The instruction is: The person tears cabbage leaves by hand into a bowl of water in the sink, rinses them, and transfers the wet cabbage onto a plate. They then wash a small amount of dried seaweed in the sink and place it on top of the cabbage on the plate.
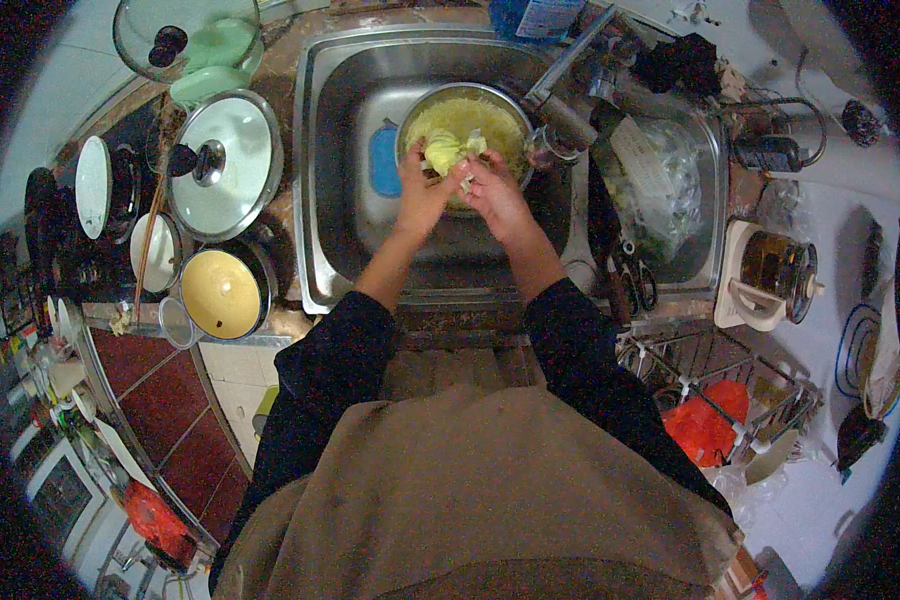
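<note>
Over a round metal bowl [466, 88] in the sink [355, 235], both my hands hold a pale yellow-green cabbage piece [443, 154]. My left hand [423, 195] grips its left side with bent fingers. From the right, the fingers of my right hand [498, 198] pinch at its leaves, and a small pale leaf bit [477, 142] stands up beside them. Below, yellowish shredded pieces [470, 113] fill much of the bowl. A blue flat object [383, 160] lies on the sink floor, left of the bowl.
The faucet [568, 118] and a clear glass [550, 150] are close right of the bowl. A second basin [710, 235] holds plastic bags [665, 190]; scissors [638, 272] lie at its near left. A glass lid [235, 190] and a pot [218, 290] stand left; a teapot [778, 275], right.
</note>
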The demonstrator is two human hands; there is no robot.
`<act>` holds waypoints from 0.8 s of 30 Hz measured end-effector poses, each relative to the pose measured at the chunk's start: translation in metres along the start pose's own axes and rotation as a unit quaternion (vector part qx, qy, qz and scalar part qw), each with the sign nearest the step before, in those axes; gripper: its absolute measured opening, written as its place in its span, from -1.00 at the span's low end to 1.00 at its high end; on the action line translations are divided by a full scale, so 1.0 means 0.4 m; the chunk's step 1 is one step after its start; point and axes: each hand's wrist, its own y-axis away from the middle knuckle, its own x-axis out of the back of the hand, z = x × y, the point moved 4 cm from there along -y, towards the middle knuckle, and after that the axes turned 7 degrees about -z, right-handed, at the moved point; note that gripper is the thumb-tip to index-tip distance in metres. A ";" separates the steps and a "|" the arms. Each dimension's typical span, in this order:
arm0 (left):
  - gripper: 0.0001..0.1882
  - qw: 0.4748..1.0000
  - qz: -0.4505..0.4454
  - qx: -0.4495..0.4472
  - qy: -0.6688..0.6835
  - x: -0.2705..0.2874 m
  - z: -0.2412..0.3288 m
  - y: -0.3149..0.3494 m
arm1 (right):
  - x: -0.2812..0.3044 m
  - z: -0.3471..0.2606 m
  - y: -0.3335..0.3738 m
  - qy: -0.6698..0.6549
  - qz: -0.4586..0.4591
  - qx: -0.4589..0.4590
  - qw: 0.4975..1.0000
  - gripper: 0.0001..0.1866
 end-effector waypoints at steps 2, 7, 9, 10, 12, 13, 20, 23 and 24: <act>-0.54 0.996 -0.069 -0.011 0.052 0.009 0.068 0.002 | -0.005 -0.009 0.013 0.102 0.042 0.032 0.993 -0.62; -0.64 0.969 -0.039 0.091 0.227 0.009 0.047 -0.008 | 0.003 0.014 -0.004 0.189 0.107 0.084 0.973 -0.66; -0.68 0.911 0.012 0.188 0.368 -0.002 0.022 -0.004 | 0.016 0.030 -0.012 0.183 0.132 0.102 0.969 -0.69; -0.69 0.903 0.017 0.204 0.378 -0.003 0.021 -0.003 | 0.028 0.038 -0.020 0.186 0.133 0.109 0.967 -0.70; -0.73 0.886 0.028 0.236 0.397 -0.004 0.018 0.000 | 0.052 0.057 -0.038 0.192 0.138 0.107 0.966 -0.66; -0.74 0.868 0.025 0.257 0.425 -0.006 0.007 -0.002 | 0.053 0.059 -0.041 0.196 0.141 0.097 0.966 -0.61; -0.70 0.776 0.013 0.337 0.533 -0.008 -0.074 -0.008 | 0.003 0.034 0.010 -0.128 0.084 0.041 0.987 -0.67; -0.73 0.760 0.036 0.350 0.546 -0.017 -0.057 0.007 | 0.050 0.089 -0.030 -0.342 -0.085 -0.035 0.935 -0.66; -0.75 0.757 0.047 0.356 0.546 -0.019 -0.045 0.014 | 0.067 0.103 -0.045 -0.225 -0.102 0.022 0.969 -0.68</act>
